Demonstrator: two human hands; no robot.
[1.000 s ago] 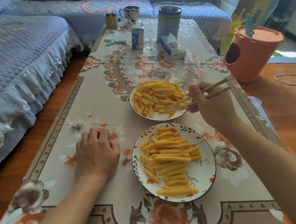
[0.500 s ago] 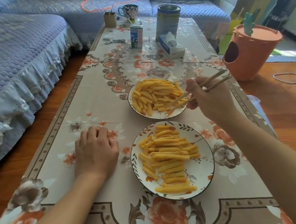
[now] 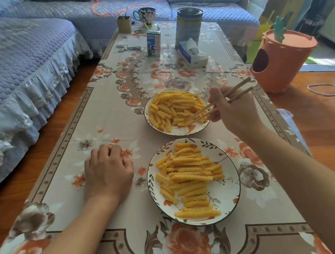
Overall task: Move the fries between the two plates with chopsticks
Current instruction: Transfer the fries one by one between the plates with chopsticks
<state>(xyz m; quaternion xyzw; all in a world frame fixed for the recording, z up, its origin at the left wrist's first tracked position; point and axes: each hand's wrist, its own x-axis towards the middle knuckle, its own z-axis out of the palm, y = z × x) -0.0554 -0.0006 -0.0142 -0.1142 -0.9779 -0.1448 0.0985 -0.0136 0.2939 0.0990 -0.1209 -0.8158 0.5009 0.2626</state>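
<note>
Two floral plates stand on the table, each with a heap of yellow crinkle fries. The far plate [image 3: 184, 132] holds one pile of fries [image 3: 172, 108]; the near plate [image 3: 228, 202] holds another pile of fries [image 3: 187, 173]. My right hand [image 3: 233, 110] grips a pair of wooden chopsticks [image 3: 219, 102], whose tips reach down into the near right part of the far pile. Whether a fry is pinched between the tips I cannot tell. My left hand [image 3: 108, 170] rests on the tablecloth left of the near plate, fingers curled under, holding nothing.
The low table [image 3: 96, 120] carries a milk carton [image 3: 153, 43], a tall tin [image 3: 189, 25], a tissue pack [image 3: 193, 55], a mug [image 3: 146, 15] and a small box [image 3: 124, 24] at its far end. A sofa [image 3: 11, 63] runs along the left. An orange bin [image 3: 280, 60] stands on the floor right.
The chopstick tips have dipped a little lower and further into the far plate's fries. My left hand has stayed in place.
</note>
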